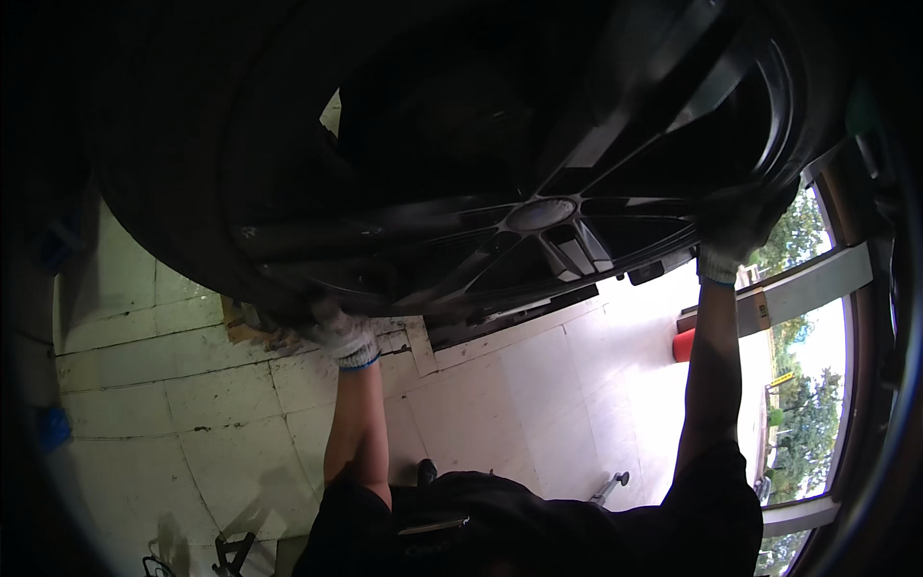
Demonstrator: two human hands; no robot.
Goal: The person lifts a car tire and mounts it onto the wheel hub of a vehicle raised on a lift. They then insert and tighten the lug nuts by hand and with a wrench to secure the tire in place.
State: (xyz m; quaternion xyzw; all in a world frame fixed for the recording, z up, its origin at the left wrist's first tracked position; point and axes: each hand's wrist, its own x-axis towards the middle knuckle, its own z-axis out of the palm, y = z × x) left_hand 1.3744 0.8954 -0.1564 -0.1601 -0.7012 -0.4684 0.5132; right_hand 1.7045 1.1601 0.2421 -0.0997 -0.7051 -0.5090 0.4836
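A large car wheel (pixel 540 213) with a dark tyre and spoked alloy rim fills the upper part of the head view, tilted above the floor. My left hand (pixel 336 329), in a whitish work glove with a blue cuff edge, grips the tyre's lower left edge. At the wheel's right side, my right hand (pixel 738 231) grips the tyre too; its glove looks dark over the fingers and pale at the cuff. Blur and shadow hide most of the fingertips. Both arms reach upward to the wheel. Whatever lies behind the spokes is too dark to make out.
Pale floor tiles (pixel 221 404) with dark seams spread below. A dark recess (pixel 510 322) lies in the floor beneath the wheel. To the right are a red object (pixel 684 345) and tall windows (pixel 808 404). A metal jack-like part (pixel 611 489) is near my body.
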